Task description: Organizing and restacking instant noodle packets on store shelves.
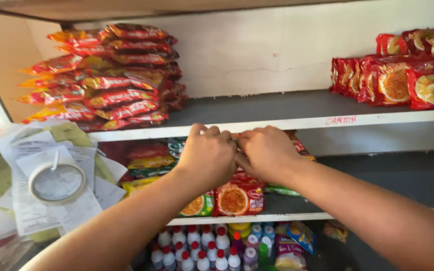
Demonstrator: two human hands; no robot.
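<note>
Hands meet at middle shelf (297,213): our left hand (208,156) and right hand (267,153) side by side, fingers curled, pinching top edge of red noodle packet (239,195), seemingly to pull it free. Packet stands at shelf front among other packets. Upper shelf edge (277,122) just above knuckles. Noodle stack (111,75) far left; paper sheaf with tape roll (56,181) left; bottles (197,251) below.

Both forearms are bare right up to the frame edge, no sleeves showing. The left hand (208,154) and right hand (267,153) carry no rings, watch or gloves.
</note>
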